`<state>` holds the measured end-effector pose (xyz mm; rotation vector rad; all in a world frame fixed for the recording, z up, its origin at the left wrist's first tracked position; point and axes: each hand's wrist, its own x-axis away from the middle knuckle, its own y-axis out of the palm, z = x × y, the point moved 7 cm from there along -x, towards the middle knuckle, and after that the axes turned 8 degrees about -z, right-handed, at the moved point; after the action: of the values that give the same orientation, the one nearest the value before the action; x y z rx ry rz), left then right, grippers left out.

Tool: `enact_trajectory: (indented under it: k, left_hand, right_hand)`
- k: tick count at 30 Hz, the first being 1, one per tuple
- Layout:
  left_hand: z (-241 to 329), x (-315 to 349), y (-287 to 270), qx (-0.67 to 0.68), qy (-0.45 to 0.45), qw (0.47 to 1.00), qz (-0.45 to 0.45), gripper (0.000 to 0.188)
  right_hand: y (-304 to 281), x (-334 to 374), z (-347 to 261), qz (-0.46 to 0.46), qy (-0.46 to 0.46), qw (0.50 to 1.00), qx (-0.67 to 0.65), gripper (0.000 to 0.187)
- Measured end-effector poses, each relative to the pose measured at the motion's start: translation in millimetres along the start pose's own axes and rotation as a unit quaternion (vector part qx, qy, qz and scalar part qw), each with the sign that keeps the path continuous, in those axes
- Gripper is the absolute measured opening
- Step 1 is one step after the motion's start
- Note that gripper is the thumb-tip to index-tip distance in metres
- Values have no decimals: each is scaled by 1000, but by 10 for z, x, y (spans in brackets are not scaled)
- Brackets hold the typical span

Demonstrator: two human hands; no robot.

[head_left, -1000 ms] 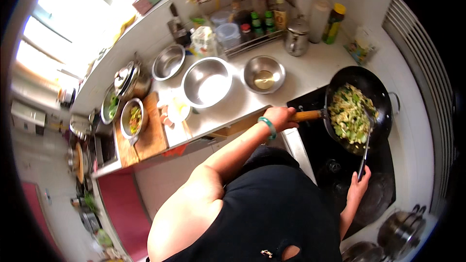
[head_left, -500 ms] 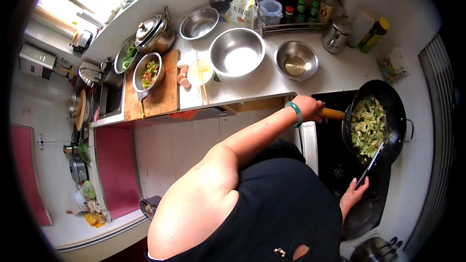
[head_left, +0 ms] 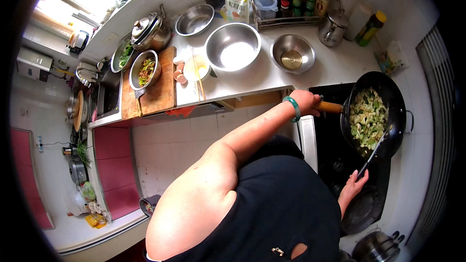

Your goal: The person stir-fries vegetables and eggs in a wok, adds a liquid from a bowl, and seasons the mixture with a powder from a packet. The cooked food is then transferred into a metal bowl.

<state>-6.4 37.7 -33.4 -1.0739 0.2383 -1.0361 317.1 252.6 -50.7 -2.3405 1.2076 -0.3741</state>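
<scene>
While your left hand (head_left: 307, 103) wraps wooden handle (head_left: 331, 107) of black wok (head_left: 397, 115) and your right hand (head_left: 353, 188) grips black-handled spatula (head_left: 375, 151), chopped vegetables (head_left: 367, 119) lie inside wok, above cooktop (head_left: 324, 131). Slack left grip could tip wok; hard push could spill vegetables.

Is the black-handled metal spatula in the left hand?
No, the right hand holds the spatula; the left hand grips the brown wooden handle of the black wok.
</scene>
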Motion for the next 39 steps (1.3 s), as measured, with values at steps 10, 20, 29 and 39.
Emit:
enact_trajectory:
  k: [10,20,29,39]
  left_hand:
    - [22,-44,68,6,38,999,5,44]
    - [-252,544,-354,83,57,970,220,37]
    - [-2550,2545,-735,134,-383,738,539,34]
    - [-3459,2735,298,618,-416,542,389,56]
  right_hand:
    - [-54,26,-81,-24,26,998,55,44]
    - [-51,10,-349,-46,12,998,52,53]
    - [-134,-67,-963,4,-74,978,195,47]
    - [2265,-790,-2187,-282,-148,946,-56,51]
